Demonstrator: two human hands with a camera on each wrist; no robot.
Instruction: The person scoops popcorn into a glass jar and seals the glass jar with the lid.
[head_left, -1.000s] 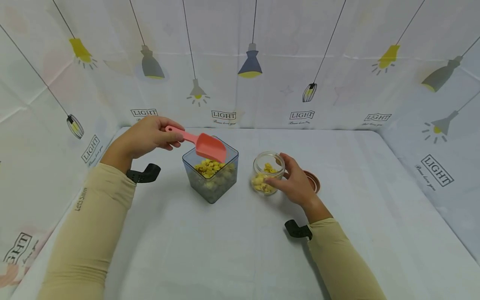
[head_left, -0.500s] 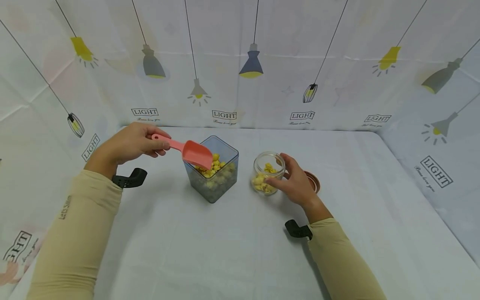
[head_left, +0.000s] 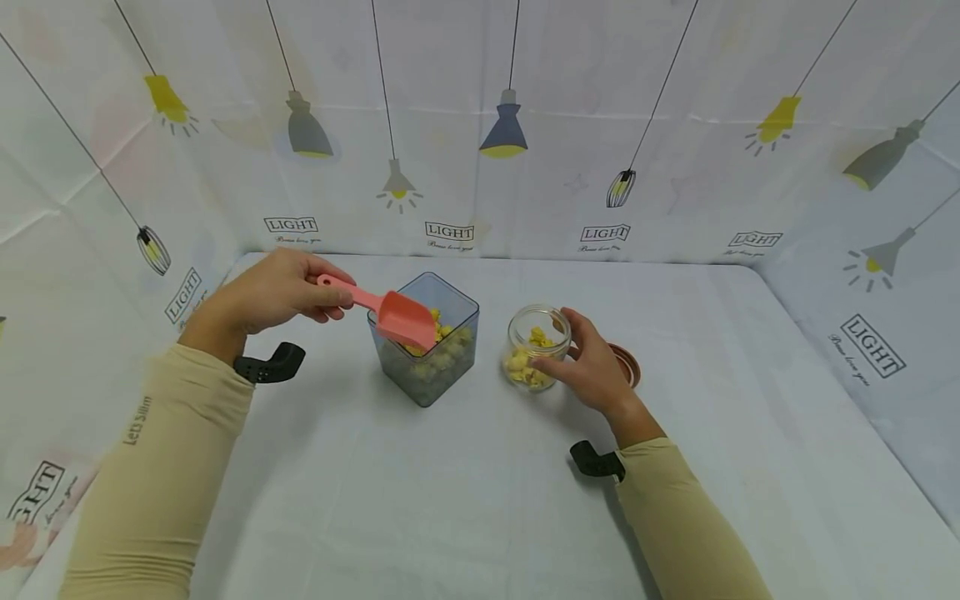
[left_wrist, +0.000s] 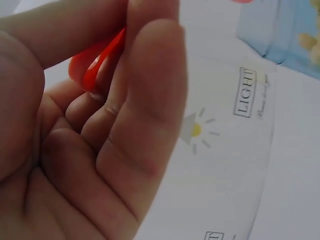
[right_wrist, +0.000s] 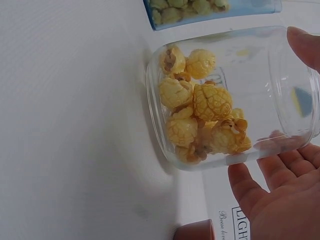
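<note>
My left hand (head_left: 281, 292) pinches the handle of a pink scoop (head_left: 405, 318). The scoop's blade slants down over the near left rim of a square, see-through bluish container (head_left: 423, 379), which holds yellow popcorn (head_left: 444, 329). In the left wrist view, fingers hide most of the red-looking handle (left_wrist: 92, 75). My right hand (head_left: 592, 358) grips a clear glass jar (head_left: 538, 321), thumb on the near side and fingers behind. Several round popcorn pieces (right_wrist: 212, 102) lie in the jar's lower part, seen closely in the right wrist view.
A brown ring-like lid (head_left: 626, 364) lies on the white-covered table (head_left: 450, 500), just right of the jar and partly behind my right hand. A white backdrop (head_left: 555, 183) printed with lamps closes off the back and sides.
My left hand first moves the scoop left and toward me, then slightly back to the right, its blade at the container's near left rim. The right hand and jar stay put.
</note>
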